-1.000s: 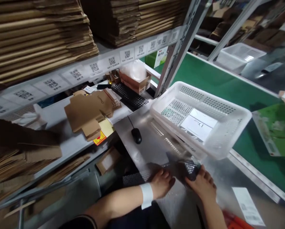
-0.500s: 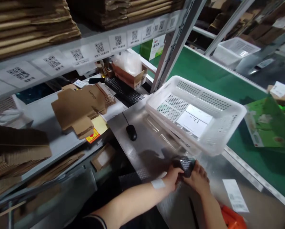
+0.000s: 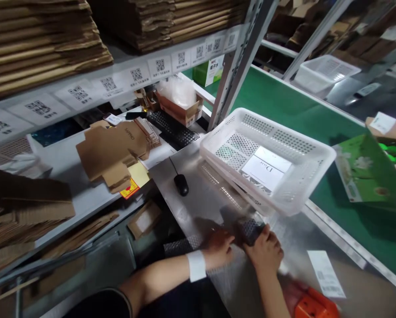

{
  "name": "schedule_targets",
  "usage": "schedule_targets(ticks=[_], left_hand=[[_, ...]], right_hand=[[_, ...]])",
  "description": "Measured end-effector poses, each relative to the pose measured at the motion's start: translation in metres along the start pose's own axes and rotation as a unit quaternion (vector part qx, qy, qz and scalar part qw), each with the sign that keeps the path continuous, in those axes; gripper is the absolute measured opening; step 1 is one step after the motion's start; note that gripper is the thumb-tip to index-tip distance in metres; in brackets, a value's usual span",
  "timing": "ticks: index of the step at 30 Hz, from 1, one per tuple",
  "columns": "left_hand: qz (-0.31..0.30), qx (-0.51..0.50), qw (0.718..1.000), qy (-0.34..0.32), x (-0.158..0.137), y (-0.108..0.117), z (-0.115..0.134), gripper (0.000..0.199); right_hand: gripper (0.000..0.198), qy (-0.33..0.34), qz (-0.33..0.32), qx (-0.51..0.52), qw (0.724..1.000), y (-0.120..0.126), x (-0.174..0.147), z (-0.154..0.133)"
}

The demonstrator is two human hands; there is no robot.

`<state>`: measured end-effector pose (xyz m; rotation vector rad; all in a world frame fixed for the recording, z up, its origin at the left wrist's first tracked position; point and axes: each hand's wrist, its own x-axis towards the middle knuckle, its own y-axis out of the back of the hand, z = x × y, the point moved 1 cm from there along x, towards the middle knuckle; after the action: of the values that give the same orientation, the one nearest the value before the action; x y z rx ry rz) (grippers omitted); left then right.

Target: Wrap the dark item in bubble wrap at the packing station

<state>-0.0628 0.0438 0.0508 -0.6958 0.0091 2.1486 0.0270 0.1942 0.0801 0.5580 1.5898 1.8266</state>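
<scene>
A dark, box-like item (image 3: 250, 230) in clear bubble wrap sits on the metal bench, just in front of the white basket. My right hand (image 3: 266, 251) holds its near right side, fingers curled over the edge. My left hand (image 3: 218, 247) is apart from it, to the left, low over the bench with fingers curled in. Whatever those fingers hold is hidden by shadow and blur. Bubble wrap (image 3: 181, 245) shows left of this hand, and a clear sheet (image 3: 233, 276) lies below it. A white patch (image 3: 196, 266) is around my left wrist.
A white perforated basket (image 3: 302, 201) holds a white Dior box (image 3: 267, 167). A black mouse (image 3: 181, 184), keyboard (image 3: 174, 129) and flattened carton (image 3: 113, 148) lie left. A paper label (image 3: 326, 274) and orange tool (image 3: 315, 304) are right, beside the green belt (image 3: 284, 101).
My left hand has moved left, away from the wrapped item. My right hand stays on the item and has shifted slightly left and down in view.
</scene>
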Motion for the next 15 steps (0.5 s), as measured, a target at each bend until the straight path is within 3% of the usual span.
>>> schedule_targets(ticks=[3,5,8,12,15], left_hand=[[-0.104,0.11,0.984,-0.09,-0.027,0.045,-0.018,0.034],[-0.176,0.226,0.945,-0.157,-0.04,0.065,-0.036,0.062],[-0.223,0.334,0.898,-0.178,-0.047,0.079,-0.06,0.087],[-0.218,0.407,0.864,-0.2,-0.045,0.08,-0.069,0.075],[-0.245,0.475,0.813,-0.231,-0.043,0.081,-0.065,0.074]], right_hand=[[0.081,-0.008,0.064,0.011,0.998,0.001,-0.021,-0.019],[0.083,-0.037,0.077,0.032,0.996,-0.003,-0.04,-0.041],[0.093,-0.088,0.062,0.064,0.992,-0.017,-0.076,-0.08],[0.082,-0.092,0.018,0.078,0.993,-0.032,-0.121,-0.108],[0.072,-0.031,0.034,0.111,0.993,-0.019,-0.119,-0.082]])
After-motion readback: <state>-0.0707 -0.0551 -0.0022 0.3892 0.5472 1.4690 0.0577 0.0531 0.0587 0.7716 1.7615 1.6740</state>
